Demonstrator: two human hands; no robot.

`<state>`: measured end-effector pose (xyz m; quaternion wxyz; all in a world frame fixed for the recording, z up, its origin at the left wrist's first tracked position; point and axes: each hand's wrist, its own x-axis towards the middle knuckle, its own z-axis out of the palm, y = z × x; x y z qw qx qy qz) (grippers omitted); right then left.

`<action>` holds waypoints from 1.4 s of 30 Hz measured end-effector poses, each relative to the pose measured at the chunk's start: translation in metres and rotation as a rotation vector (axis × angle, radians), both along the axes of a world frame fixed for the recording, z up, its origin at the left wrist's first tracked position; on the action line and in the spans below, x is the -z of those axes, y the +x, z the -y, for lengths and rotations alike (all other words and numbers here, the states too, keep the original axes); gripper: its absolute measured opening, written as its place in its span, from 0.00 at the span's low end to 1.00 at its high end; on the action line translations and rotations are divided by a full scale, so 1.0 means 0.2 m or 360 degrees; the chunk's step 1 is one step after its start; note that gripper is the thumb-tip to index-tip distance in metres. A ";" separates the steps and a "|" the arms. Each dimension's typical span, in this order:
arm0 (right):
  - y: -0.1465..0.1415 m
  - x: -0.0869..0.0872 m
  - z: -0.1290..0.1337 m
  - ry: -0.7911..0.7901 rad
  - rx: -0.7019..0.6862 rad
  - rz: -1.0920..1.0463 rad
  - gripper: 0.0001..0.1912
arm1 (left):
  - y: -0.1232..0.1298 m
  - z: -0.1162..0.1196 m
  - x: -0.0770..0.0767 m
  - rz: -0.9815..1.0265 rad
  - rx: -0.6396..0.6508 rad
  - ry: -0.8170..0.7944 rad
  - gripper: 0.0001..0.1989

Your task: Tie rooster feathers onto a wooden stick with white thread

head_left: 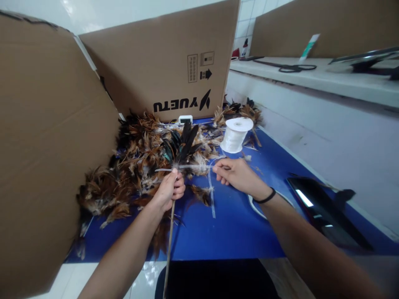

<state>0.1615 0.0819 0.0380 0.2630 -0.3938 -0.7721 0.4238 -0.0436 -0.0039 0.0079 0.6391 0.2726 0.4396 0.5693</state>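
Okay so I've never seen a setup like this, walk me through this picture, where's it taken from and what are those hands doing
There is no machine here, just a person's two bare hands. The single picture comes from a camera worn on that person's head, looking forward and down.

The left hand grips a thin stick topped by a bunch of dark feathers. The right hand pinches a narrow white strip, which stretches across to the left thumb at the base of that bunch.

On the blue surface lie many loose brown feathers. A white spool stands beyond the right hand, and a dark, shiny flat object lies to the right. Cardboard stands behind.
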 end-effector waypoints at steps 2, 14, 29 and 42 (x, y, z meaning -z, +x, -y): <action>-0.04 0.01 0.00 0.0150 0.0023 0.0145 0.09 | 0.00 0.01 0.00 0.0020 0.0036 0.0036 0.22; -0.14 -0.05 0.09 0.0930 0.0073 0.1350 0.16 | -0.01 0.02 -0.02 -0.0001 0.0050 0.0087 0.22; -0.16 -0.20 0.06 0.0771 -0.0133 0.0850 0.10 | 0.05 0.05 -0.03 -0.0090 0.0205 0.0073 0.21; -0.36 0.13 0.09 -0.0595 -0.0116 -0.0428 0.10 | 0.09 0.09 -0.04 0.0046 0.0454 0.0129 0.22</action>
